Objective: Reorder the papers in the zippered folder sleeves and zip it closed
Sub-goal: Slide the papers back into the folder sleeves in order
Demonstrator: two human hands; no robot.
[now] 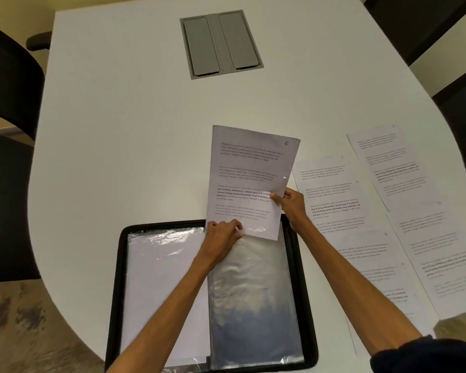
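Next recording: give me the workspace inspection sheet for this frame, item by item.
Surface: white table, closed grey hatch set into it.
Job's things: open black folder; sheet marked 6, lower end at the mouth of the right sleeve; left sleeve holds white paper.
Clutter: loose printed sheets spread to the right of the folder.
Grippers: left hand holds the sheet's lower left corner; right hand pinches its right edge.
Cables: nothing seen.
Surroundings: black chairs, patterned carpet.
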